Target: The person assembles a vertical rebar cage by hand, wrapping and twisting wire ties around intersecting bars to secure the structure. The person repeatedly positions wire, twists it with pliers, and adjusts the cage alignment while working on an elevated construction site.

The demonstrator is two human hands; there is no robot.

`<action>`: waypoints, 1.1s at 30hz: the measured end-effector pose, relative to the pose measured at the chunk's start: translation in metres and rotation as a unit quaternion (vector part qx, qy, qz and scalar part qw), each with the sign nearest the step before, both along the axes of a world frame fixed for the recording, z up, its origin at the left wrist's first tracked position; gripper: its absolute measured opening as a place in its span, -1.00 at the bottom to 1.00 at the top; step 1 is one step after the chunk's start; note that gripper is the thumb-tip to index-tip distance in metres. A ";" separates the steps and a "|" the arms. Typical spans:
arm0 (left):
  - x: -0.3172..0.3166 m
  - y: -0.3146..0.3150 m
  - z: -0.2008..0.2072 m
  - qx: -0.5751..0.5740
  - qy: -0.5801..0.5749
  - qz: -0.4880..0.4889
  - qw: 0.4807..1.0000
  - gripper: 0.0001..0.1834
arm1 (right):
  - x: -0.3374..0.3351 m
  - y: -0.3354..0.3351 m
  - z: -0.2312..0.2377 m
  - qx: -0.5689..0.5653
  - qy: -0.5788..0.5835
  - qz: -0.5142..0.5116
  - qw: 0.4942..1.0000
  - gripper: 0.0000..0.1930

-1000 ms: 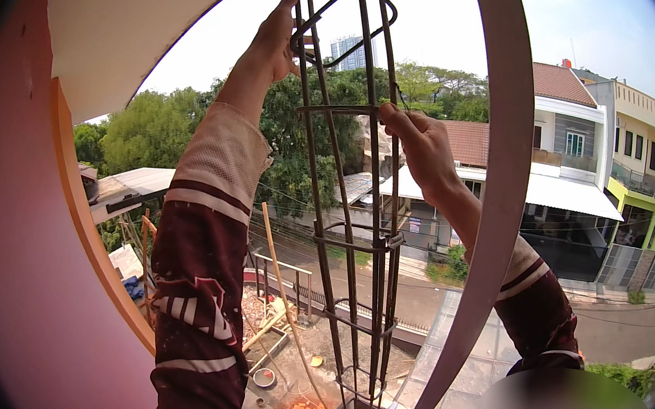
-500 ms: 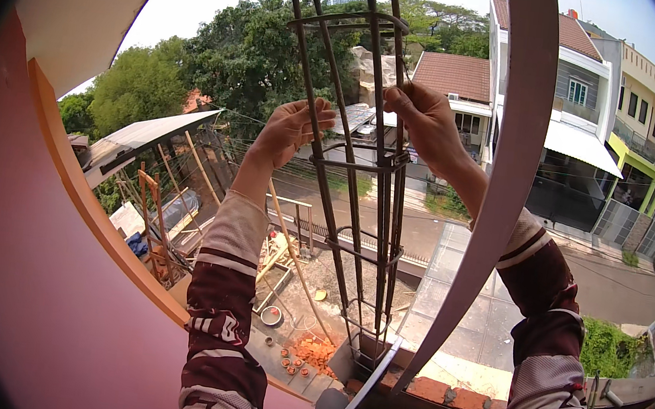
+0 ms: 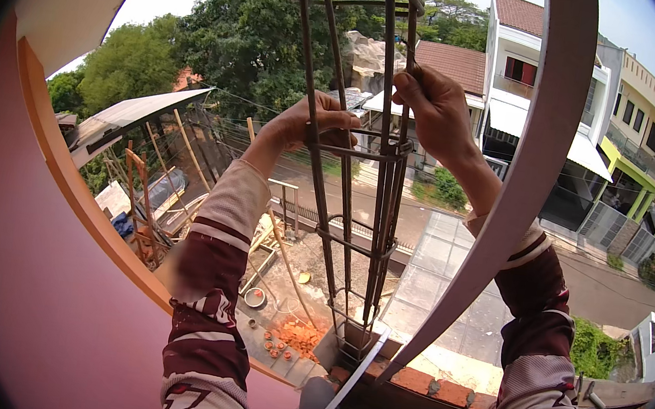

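In front of me rises a tall cage of dark steel rebar (image 3: 339,198), its vertical bars ringed by several stirrups. My left hand (image 3: 308,125) reaches in from the cage's left side, just above a middle stirrup (image 3: 361,153). Its fingers are bent about the bars there; part of the grip is hidden by the steel. On the cage's right side, my right hand (image 3: 438,116) is closed, thumb against the fingers, on a thin dark tie wire (image 3: 412,52) beside the right bars, a little higher than my left hand.
A pale upright post (image 3: 540,148) slants past my right forearm. To the left curves a pink wall (image 3: 31,251) with an orange edge. Below are a brick ledge (image 3: 436,386), broken orange rubble (image 3: 300,337), a bucket (image 3: 255,297) and leaning bamboo poles. Houses and a road lie beyond.
My left hand has moved right, its fingers now further into the cage near the stirrup. The right hand stays by the right bars with the wire. The view has shifted slightly.
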State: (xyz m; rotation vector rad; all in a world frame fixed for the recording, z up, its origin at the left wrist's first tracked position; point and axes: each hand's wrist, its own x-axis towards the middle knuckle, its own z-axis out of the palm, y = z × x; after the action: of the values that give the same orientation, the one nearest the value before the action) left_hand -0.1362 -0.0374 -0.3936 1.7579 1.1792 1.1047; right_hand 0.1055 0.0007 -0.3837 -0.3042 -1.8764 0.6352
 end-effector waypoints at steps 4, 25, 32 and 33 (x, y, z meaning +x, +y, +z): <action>0.002 0.006 0.002 -0.003 0.007 -0.007 1.000 -0.68 | -0.003 0.010 -0.006 0.079 0.065 -0.009 0.995 -0.66; -0.006 -0.002 -0.007 -0.005 -0.004 -0.002 1.000 -0.45 | 0.025 0.060 -0.044 -0.070 -0.038 0.004 0.997 -0.65; -0.012 -0.023 -0.021 -0.002 -0.189 -0.006 0.982 -0.60 | 0.018 0.061 -0.032 0.084 -0.101 -0.012 0.991 -0.82; -0.017 -0.018 -0.028 0.012 -0.189 0.031 0.981 -0.66 | 0.018 0.058 -0.024 0.145 -0.126 -0.024 0.981 -0.85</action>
State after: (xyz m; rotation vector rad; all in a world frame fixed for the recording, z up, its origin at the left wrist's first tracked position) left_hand -0.1533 -0.0556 -0.4218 1.4506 0.9940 1.4203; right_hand 0.1234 0.0582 -0.4074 -0.2466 -2.1651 0.2932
